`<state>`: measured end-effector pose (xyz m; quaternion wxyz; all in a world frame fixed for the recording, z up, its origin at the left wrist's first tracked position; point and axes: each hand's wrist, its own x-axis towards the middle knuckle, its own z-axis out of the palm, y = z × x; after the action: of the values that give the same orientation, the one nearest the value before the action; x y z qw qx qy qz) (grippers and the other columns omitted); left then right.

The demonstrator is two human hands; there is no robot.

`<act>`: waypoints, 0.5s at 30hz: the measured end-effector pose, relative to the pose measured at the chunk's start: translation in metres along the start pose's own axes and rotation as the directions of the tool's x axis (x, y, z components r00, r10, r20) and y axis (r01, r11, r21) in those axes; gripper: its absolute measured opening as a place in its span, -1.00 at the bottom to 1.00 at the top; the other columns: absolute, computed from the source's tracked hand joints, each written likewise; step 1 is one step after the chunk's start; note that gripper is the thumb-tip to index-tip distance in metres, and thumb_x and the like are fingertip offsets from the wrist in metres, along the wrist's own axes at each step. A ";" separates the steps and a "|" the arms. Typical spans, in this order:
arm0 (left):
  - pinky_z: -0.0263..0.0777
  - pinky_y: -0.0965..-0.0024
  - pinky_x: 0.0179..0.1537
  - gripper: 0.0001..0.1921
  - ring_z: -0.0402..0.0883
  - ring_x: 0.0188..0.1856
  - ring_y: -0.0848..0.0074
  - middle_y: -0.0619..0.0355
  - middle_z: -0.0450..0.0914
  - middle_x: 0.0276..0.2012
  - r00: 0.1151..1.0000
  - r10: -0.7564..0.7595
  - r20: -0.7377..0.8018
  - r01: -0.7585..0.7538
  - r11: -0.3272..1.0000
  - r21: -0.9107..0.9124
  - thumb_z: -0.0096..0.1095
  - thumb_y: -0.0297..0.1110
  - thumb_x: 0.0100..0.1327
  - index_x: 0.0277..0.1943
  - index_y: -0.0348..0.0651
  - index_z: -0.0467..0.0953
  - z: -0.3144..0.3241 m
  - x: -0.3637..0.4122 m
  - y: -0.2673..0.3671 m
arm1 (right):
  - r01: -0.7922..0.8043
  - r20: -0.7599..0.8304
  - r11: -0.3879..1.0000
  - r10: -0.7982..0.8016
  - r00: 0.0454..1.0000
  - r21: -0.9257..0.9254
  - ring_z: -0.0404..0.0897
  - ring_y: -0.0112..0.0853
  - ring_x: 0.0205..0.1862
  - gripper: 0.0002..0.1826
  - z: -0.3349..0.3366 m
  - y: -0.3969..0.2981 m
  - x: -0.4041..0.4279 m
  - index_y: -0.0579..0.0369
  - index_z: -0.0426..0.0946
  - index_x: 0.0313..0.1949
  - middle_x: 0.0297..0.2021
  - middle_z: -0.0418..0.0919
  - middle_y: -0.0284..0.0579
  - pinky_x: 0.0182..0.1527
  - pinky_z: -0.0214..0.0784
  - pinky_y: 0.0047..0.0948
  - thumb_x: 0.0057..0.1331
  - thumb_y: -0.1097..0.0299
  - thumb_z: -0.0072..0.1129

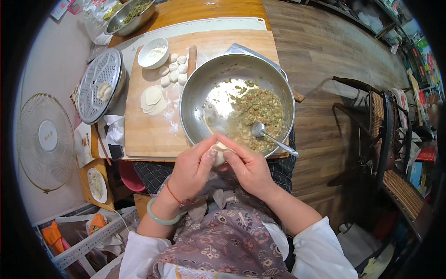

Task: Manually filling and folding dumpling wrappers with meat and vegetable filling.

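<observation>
Between them, my left hand (195, 164) and my right hand (249, 164) pinch a dumpling (219, 153) of white dough at the near rim of a steel bowl (202, 90). Green-flecked filling (261, 104) lies in the bowl's right half, a metal spoon (259, 129) resting in it. To the left, flat dough wrappers (153, 99) are stacked on a wooden board (153, 136). Small dough pieces (173, 76) sit beside a rolling pin (192, 61) and a white bowl of flour (153, 53). Finished dumplings (104, 91) lie on a perforated steamer tray (99, 73) further left.
A second steel bowl (130, 17) with green filling stands at the back left. A fan (47, 136) is at the far left, near a white plate (97, 185). Under the big bowl lies a flat metal blade (251, 50) with a wooden handle. A chair (379, 118) stands to the right.
</observation>
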<state>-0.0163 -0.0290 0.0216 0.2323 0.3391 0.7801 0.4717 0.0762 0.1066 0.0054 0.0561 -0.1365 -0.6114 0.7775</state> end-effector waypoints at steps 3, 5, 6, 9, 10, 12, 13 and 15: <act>0.39 0.53 -0.38 -0.63 0.53 -0.36 0.57 0.01 0.52 -0.38 0.909 -0.289 0.301 0.357 0.912 -0.201 -0.16 -0.20 0.38 -0.11 -0.39 0.45 -0.015 0.001 0.006 | 0.077 0.148 0.961 -0.039 0.988 -0.267 0.56 -0.54 -0.24 -0.66 -0.010 -0.010 0.004 0.07 0.39 0.11 -0.20 0.58 -0.10 -0.25 0.42 -0.58 0.37 0.32 -0.10; 0.28 0.63 -0.52 -0.67 0.41 -0.46 0.73 0.16 0.48 -0.46 0.912 -0.272 0.307 0.353 0.901 -0.250 -0.16 -0.19 0.38 -0.14 -0.33 0.42 -0.011 -0.002 0.002 | 0.044 0.179 0.962 0.005 0.984 -0.268 0.55 -0.62 -0.34 -0.65 -0.010 -0.011 0.005 0.03 0.39 0.12 -0.33 0.59 -0.17 -0.35 0.40 -0.63 0.37 0.29 -0.09; 0.24 0.66 -0.54 -0.64 0.38 -0.51 0.75 0.22 0.47 -0.46 0.935 -0.203 0.290 0.315 0.851 -0.421 -0.16 -0.15 0.38 -0.06 -0.32 0.40 -0.007 -0.005 -0.005 | -0.064 0.174 0.982 0.096 0.980 -0.180 0.48 -0.67 -0.44 -0.64 -0.010 -0.011 0.005 0.05 0.36 0.14 -0.38 0.55 -0.25 -0.43 0.35 -0.68 0.38 0.29 -0.10; 0.18 0.72 -0.56 -0.57 0.33 -0.55 0.78 0.30 0.46 -0.44 0.940 -0.232 0.249 0.339 0.709 -0.618 -0.16 -0.09 0.38 0.05 -0.30 0.35 -0.002 -0.008 0.002 | -0.187 0.140 0.982 0.189 0.972 -0.026 0.40 -0.71 -0.55 -0.61 -0.005 -0.010 0.004 0.07 0.32 0.17 -0.45 0.50 -0.32 -0.49 0.30 -0.72 0.39 0.27 -0.12; 0.16 0.74 -0.56 -0.55 0.31 -0.54 0.79 0.32 0.46 -0.43 0.913 -0.324 0.247 0.404 0.641 -0.653 -0.15 -0.07 0.37 0.08 -0.30 0.33 -0.001 -0.007 0.004 | -0.195 0.100 0.980 0.190 0.977 0.042 0.40 -0.71 -0.55 -0.60 -0.003 -0.009 0.003 0.06 0.30 0.18 -0.48 0.48 -0.32 -0.48 0.30 -0.70 0.39 0.26 -0.12; 0.15 0.74 -0.55 -0.56 0.30 -0.53 0.80 0.33 0.45 -0.42 0.911 -0.295 0.290 0.413 0.648 -0.639 -0.14 -0.07 0.37 0.08 -0.29 0.34 0.000 -0.005 0.001 | -0.195 0.144 0.980 0.185 0.972 0.052 0.38 -0.70 -0.56 -0.58 -0.005 -0.003 0.001 0.06 0.27 0.20 -0.46 0.48 -0.32 -0.49 0.28 -0.70 0.39 0.24 -0.15; 0.15 0.74 -0.55 -0.56 0.29 -0.52 0.80 0.34 0.44 -0.41 0.904 -0.265 0.335 0.423 0.659 -0.622 -0.13 -0.08 0.36 0.07 -0.28 0.35 0.000 -0.005 0.000 | -0.192 0.185 0.979 0.177 0.967 0.066 0.36 -0.70 -0.57 -0.56 -0.007 -0.001 0.000 0.06 0.24 0.22 -0.45 0.47 -0.33 -0.51 0.26 -0.70 0.40 0.22 -0.17; 0.14 0.74 -0.55 -0.56 0.29 -0.52 0.80 0.34 0.44 -0.42 0.904 -0.237 0.357 0.412 0.706 -0.576 -0.16 -0.05 0.37 0.04 -0.28 0.37 -0.005 -0.003 0.006 | -0.187 0.226 0.982 0.176 0.958 0.030 0.35 -0.70 -0.58 -0.56 -0.009 -0.005 0.004 0.05 0.24 0.23 -0.46 0.46 -0.34 -0.51 0.24 -0.70 0.41 0.19 -0.20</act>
<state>-0.0153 -0.0322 0.0292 0.5121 0.1535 0.5831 0.6118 0.0744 0.1176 0.0074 -0.0807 -0.1026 -0.5788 0.8049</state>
